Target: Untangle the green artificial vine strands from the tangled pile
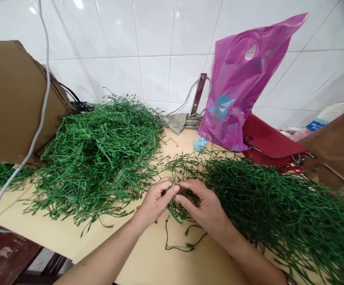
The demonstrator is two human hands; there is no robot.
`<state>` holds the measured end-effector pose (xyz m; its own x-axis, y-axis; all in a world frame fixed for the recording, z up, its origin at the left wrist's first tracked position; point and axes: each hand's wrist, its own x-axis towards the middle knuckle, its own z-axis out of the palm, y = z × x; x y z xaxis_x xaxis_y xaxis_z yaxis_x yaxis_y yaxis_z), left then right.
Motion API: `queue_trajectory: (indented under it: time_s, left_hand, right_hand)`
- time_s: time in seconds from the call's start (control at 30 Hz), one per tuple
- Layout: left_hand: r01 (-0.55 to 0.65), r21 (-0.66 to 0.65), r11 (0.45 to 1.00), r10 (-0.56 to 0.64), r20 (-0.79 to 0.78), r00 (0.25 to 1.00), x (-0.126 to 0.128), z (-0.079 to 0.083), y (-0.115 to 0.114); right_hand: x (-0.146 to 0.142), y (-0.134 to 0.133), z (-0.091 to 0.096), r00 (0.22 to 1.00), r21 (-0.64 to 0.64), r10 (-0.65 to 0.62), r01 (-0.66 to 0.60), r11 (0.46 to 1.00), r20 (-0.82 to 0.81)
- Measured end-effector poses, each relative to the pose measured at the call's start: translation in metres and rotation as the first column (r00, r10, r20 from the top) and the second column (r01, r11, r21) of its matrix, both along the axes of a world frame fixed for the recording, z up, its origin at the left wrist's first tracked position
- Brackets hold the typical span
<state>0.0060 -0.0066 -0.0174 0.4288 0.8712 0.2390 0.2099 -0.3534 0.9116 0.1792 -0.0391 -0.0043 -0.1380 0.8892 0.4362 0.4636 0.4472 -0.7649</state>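
Left hand (155, 200) pinches green stems (173, 177) over tabletop (148, 255), between left pile (109, 142) and right pile (263, 194); right hand (206, 206) alongside, thumb and forefinger parted, hold unclear. Step: apparently fingertip work on stems; next move likely calls for light pinch.

The left hand (155, 201) pinches green stems (173, 175), the right hand (205, 204) close beside. Left of this grip spreads a tangled heap (106, 142) (the taller one); right of it, a darker heap (278, 202); beyond, a cup (200, 143) and a purple bag (237, 87).
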Motion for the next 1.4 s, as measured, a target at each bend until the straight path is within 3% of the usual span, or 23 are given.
queue_trajectory:
  time_s: [0.2, 0.4, 0.6, 0.7, 0.83, 1.03, 1.2, 1.4]
  left_hand:
    - [0.034, -0.026, 0.999, -0.035, -0.046, 0.998, 0.0, 0.007, -0.004]
    - [0.056, -0.062, 0.996, -0.059, -0.032, 0.998, 0.001, 0.004, -0.003]
    - [-0.058, -0.048, 0.997, 0.051, -0.125, 0.991, 0.003, 0.0, -0.003]
    - [-0.023, -0.095, 0.995, 0.017, -0.065, 0.998, 0.002, -0.001, -0.003]
    - [0.029, -0.186, 0.982, -0.003, 0.138, 0.99, 0.001, -0.006, 0.001]
    - [0.078, -0.23, 0.97, -0.029, 0.21, 0.977, -0.001, -0.009, 0.002]
    - [0.089, -0.277, 0.957, -0.023, 0.233, 0.972, -0.001, -0.009, 0.002]
    - [0.016, -0.189, 0.982, 0.037, 0.275, 0.961, 0.002, -0.014, 0.003]
  right_hand:
    - [0.003, 0.002, -0.004, 0.994, -0.227, -0.017, -0.008, 0.974, -0.105]
    - [0.009, 0.007, -0.001, 0.985, -0.255, -0.068, 0.025, 0.967, -0.159]
    - [0.01, 0.006, 0.0, 0.986, -0.291, -0.02, -0.028, 0.956, -0.163]
    - [0.009, 0.004, 0.002, 0.997, -0.281, -0.03, 0.008, 0.96, -0.073]
    - [0.004, -0.002, 0.005, 0.997, -0.261, 0.042, -0.025, 0.965, 0.062]
    - [-0.004, -0.009, -0.001, 0.952, -0.169, 0.04, 0.013, 0.985, 0.304]
    - [-0.011, -0.011, -0.006, 0.98, -0.294, 0.135, -0.086, 0.952, 0.148]
    - [-0.013, -0.004, -0.011, 1.0, -0.377, 0.03, -0.028, 0.926, 0.0]
